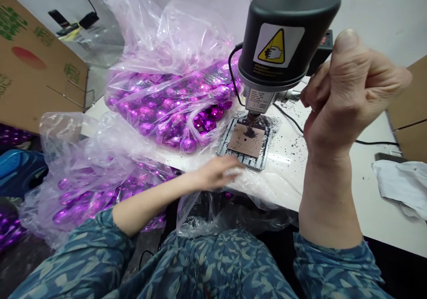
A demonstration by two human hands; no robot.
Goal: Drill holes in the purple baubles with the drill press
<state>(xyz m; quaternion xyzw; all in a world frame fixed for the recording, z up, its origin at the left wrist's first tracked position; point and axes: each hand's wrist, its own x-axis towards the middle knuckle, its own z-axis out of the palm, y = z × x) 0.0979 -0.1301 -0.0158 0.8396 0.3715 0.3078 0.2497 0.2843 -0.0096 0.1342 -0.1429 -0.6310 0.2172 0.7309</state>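
A dark bench drill press (273, 45) with a yellow warning label stands on the white table. My right hand (350, 81) is closed in a fist beside its head, around the end of a metal feed lever (293, 95); the grip itself is hidden. Below the chuck (254, 116), a square brown board (246, 139) with a small hole and dark shavings lies on the slotted metal base (258, 162). Near the base's front edge, my left hand (222, 172) is above clear plastic, its fingers smeared by motion. Whether it holds anything cannot be made out.
Shiny purple faceted balls (167, 112) fill a clear bag left of the drill; another bag (100, 187) hangs lower left. Clear plastic (213, 214) drapes over my lap. Black cables cross the table. A white cloth (402, 185) lies right, a cardboard box (36, 54) stands left.
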